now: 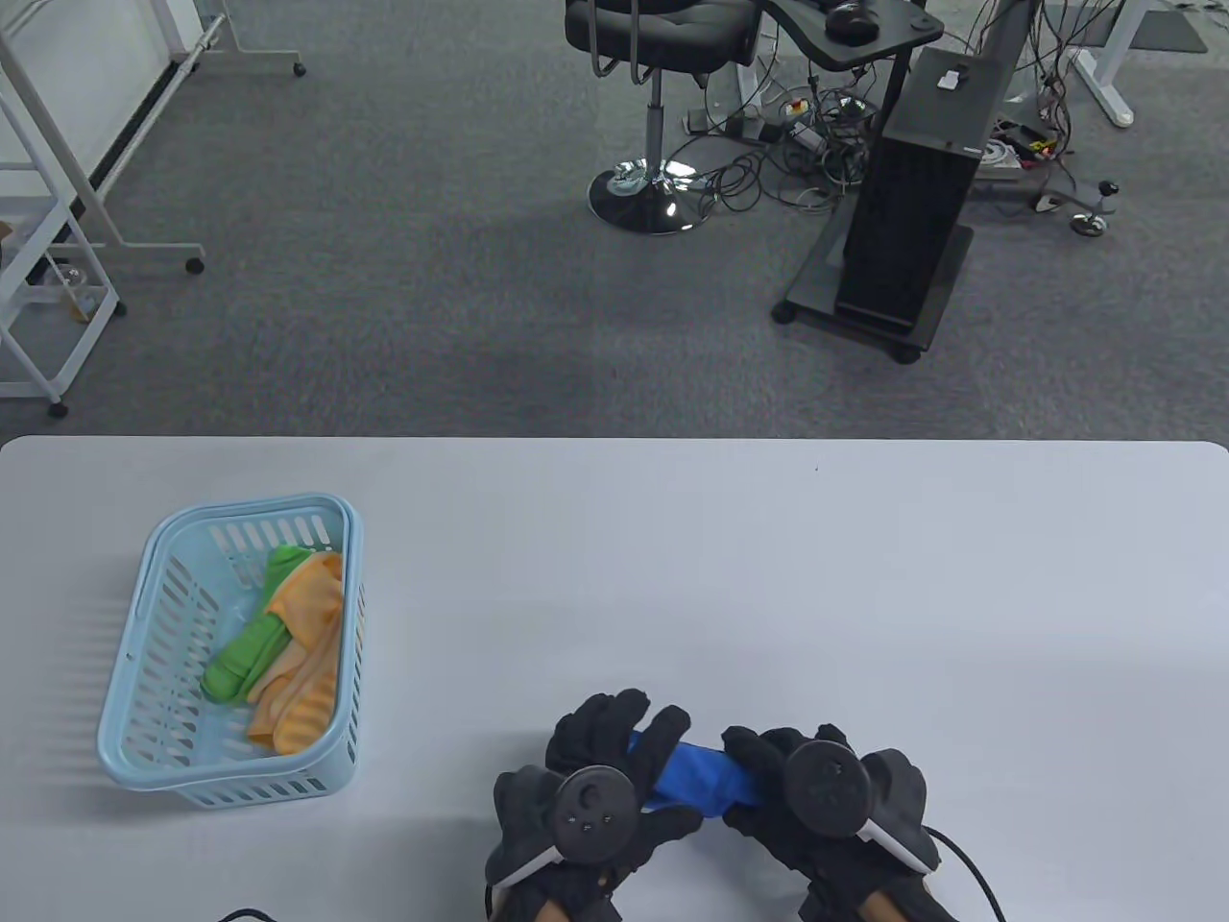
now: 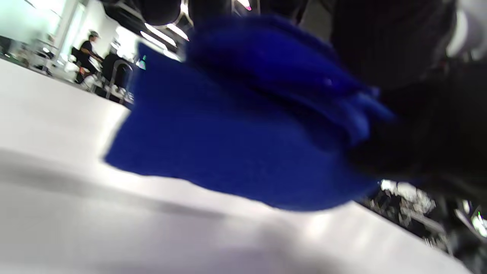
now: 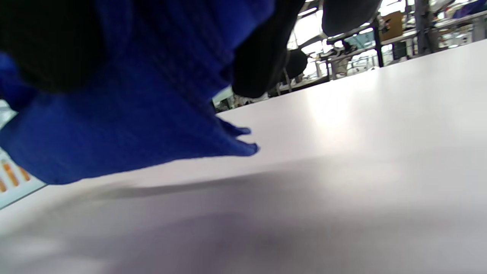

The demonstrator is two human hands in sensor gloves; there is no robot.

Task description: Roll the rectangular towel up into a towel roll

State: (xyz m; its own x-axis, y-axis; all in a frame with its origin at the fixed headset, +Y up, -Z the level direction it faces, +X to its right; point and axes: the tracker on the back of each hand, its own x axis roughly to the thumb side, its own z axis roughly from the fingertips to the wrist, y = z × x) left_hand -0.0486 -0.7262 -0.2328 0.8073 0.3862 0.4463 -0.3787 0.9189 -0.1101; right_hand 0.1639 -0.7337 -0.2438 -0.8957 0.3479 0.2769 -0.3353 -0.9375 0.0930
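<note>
A blue towel (image 1: 693, 776), rolled into a short bundle, is held between both hands just above the white table (image 1: 672, 576) near its front edge. My left hand (image 1: 614, 768) grips the roll's left end, fingers wrapped over it. My right hand (image 1: 797, 783) grips the right end. In the left wrist view the towel (image 2: 236, 144) fills the middle, with a loose flap hanging down toward the table. In the right wrist view the towel (image 3: 125, 114) hangs from my fingers (image 3: 262, 57), its corner just above the table surface.
A light blue plastic basket (image 1: 144, 711) stands at the left of the table and holds a green towel (image 1: 250, 653) and an orange towel (image 1: 307, 663). Beyond the table's far edge are a chair (image 1: 658, 115) and a black stand (image 1: 903, 221) on the carpet.
</note>
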